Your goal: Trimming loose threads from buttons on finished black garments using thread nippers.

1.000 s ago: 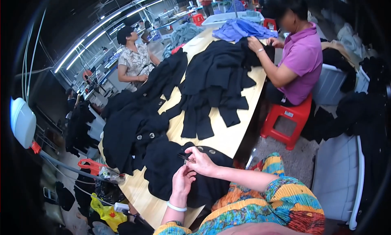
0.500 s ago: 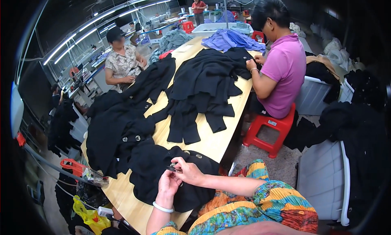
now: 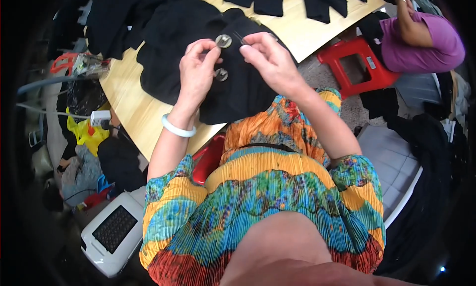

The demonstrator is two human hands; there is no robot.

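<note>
A black knitted garment (image 3: pixel 173 43) lies bunched at the table's near edge, with large round shiny buttons on it. My left hand (image 3: pixel 197 70) is closed in a pinch at the edge of the upper button (image 3: pixel 223 41); a second button (image 3: pixel 221 75) sits just below those fingertips. My right hand (image 3: pixel 272 63) is closed around small dark thread snips (image 3: pixel 239 37), whose two thin blades point up and left beside the upper button, apart from it. The fingers hide the snips' handle.
More black garments (image 3: pixel 119 18) cover the far side of the wooden table (image 3: pixel 124 100). Left of it stand a red-handled clear container (image 3: pixel 89 65) and a yellow bag (image 3: pixel 87 134). A co-worker in a purple shirt (image 3: pixel 421 43) sits at right on a red stool (image 3: pixel 357 65).
My view has tipped down toward my lap. My hands, together before, have drawn apart; the left now pinches at the button while the snips stay in the right.
</note>
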